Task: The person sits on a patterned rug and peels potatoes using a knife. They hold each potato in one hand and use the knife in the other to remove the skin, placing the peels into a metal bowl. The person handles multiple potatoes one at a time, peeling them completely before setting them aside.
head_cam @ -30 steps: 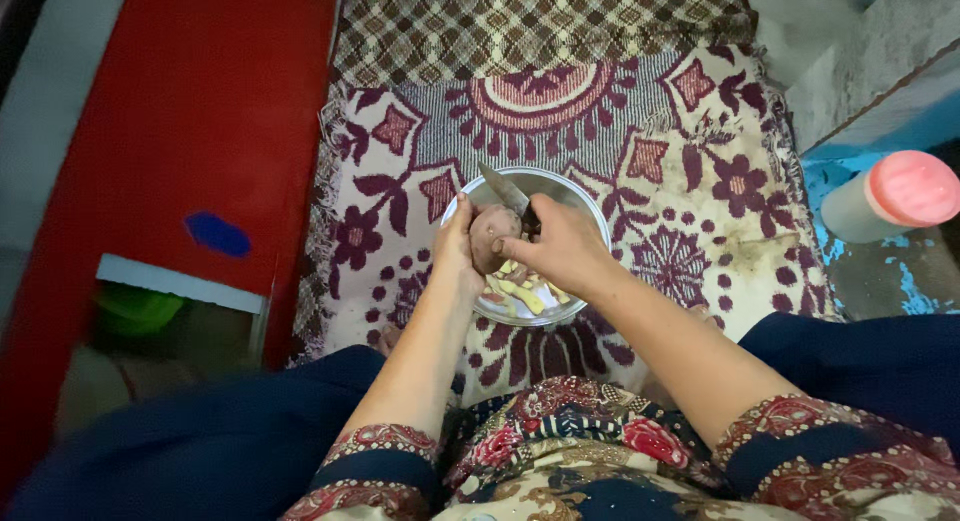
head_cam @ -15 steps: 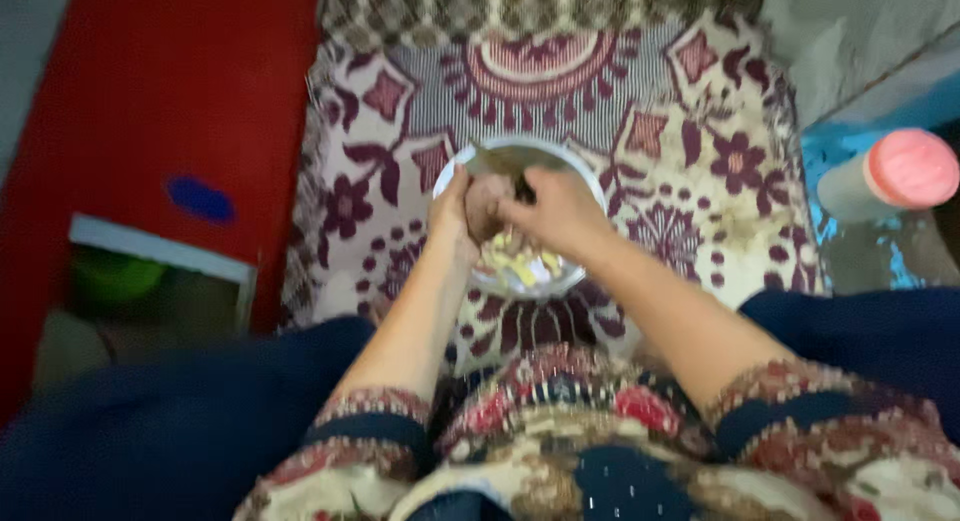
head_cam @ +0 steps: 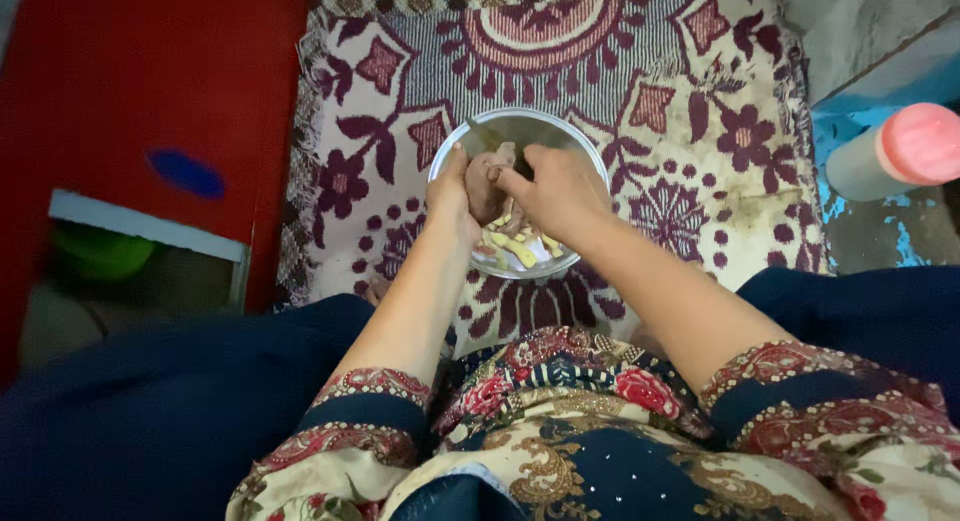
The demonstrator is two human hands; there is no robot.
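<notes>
View from my head, looking down at my lap. A patterned maroon-and-cream mat (head_cam: 690,131) fills the upper centre of the frame; its fringed left edge meets a red surface (head_cam: 170,81) at the upper left, and its right edge ends near a blue-painted floor patch (head_cam: 850,131) at the upper right. A white bottle with a pink cap (head_cam: 895,153) lies at the right edge of the frame, well apart from my hands. An opening with a pale border (head_cam: 140,236) and something green inside sits at the left. Open mat shows above and to both sides of the bowl; below it, my dark blue clothing (head_cam: 180,421) and patterned sleeves close off the lower frame.

A round metal bowl (head_cam: 470,141) rests on the mat at the upper centre. Pale yellow peelings (head_cam: 515,249) lie in its lower part.

My left hand (head_cam: 452,196) is curled closed around the left side of a brownish root vegetable (head_cam: 487,186), which I hold just above the bowl. My right hand (head_cam: 555,191) is closed in a fist-like grip against the vegetable's right side, thumb pressed to it; a dark sliver shows at the fingers, but I cannot tell what it grips.
</notes>
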